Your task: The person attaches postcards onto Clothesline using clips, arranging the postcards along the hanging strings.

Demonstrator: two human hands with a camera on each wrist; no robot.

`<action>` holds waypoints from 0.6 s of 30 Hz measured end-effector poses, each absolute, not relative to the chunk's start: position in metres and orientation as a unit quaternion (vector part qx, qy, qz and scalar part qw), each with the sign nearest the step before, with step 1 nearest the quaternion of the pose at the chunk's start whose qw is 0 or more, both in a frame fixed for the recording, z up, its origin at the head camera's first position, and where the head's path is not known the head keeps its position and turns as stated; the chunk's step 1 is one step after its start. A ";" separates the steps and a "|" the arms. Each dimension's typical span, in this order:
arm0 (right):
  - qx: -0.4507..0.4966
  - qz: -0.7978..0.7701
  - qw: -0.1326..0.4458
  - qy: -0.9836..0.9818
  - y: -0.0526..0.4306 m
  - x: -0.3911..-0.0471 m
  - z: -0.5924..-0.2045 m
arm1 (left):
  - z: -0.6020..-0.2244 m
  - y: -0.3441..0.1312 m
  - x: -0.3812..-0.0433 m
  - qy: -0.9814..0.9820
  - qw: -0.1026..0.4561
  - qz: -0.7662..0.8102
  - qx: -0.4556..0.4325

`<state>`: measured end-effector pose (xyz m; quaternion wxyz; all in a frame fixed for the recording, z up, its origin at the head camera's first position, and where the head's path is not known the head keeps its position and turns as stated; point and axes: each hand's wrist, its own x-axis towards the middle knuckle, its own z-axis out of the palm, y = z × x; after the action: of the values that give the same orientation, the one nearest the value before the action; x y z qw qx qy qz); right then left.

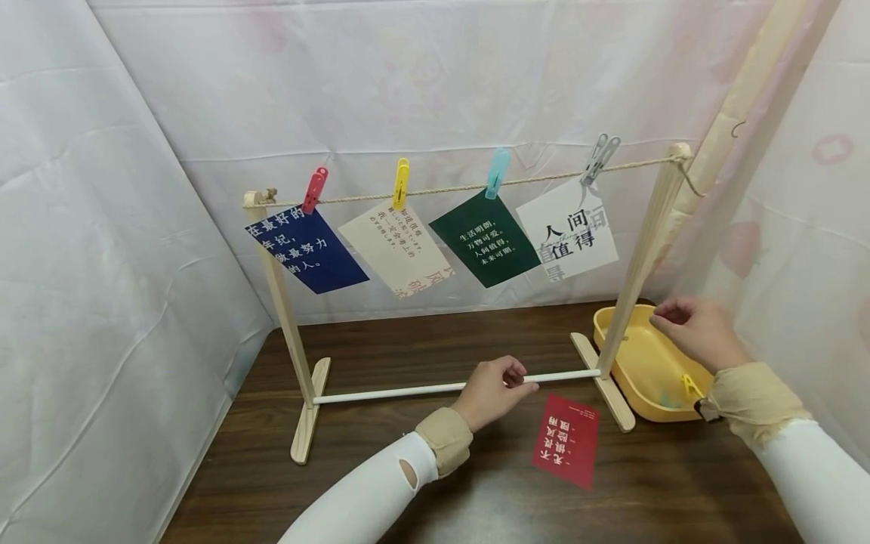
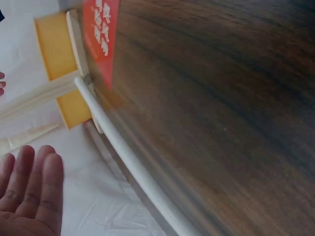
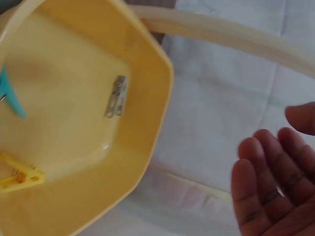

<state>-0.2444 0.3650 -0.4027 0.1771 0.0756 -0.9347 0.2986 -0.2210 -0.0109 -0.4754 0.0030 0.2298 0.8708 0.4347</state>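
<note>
My left hand (image 1: 492,391) is over the white rod at the foot of the wooden rack, holding nothing; its fingers (image 2: 30,184) look relaxed in the left wrist view. A red card (image 1: 567,442) with white characters lies on the table just right of it. My right hand (image 1: 703,332), also holding nothing, hovers above the far side of the yellow tray (image 1: 601,332). Inside the tray are a yellow clothespin (image 3: 22,173), a grey clothespin (image 3: 116,97) and a partly cut-off blue clothespin (image 3: 12,96). Four-cornered cards hang above from a rope, including a dark blue card (image 1: 316,253).
The rope (image 1: 448,190) runs between two wooden posts (image 1: 282,310). Clothespins hold a cream card (image 1: 394,245), a green card (image 1: 482,238) and a white card (image 1: 571,230) on it. White curtains (image 1: 421,83) enclose the dark wooden table (image 1: 435,340).
</note>
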 end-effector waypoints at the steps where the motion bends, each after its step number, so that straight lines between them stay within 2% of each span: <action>1: 0.076 0.289 0.165 -0.940 0.366 -0.246 -0.404 | -0.477 -0.010 -0.220 0.876 0.009 0.422 0.232; 18: 0.127 0.164 -0.003 -0.978 0.379 -0.261 -0.426 | -0.499 0.013 -0.206 0.931 0.064 0.225 0.280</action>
<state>-0.2608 0.3793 -0.4258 -0.0033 0.1268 -0.9783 0.1637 -0.2058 0.0132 -0.4987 0.0636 0.2799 0.9310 0.2253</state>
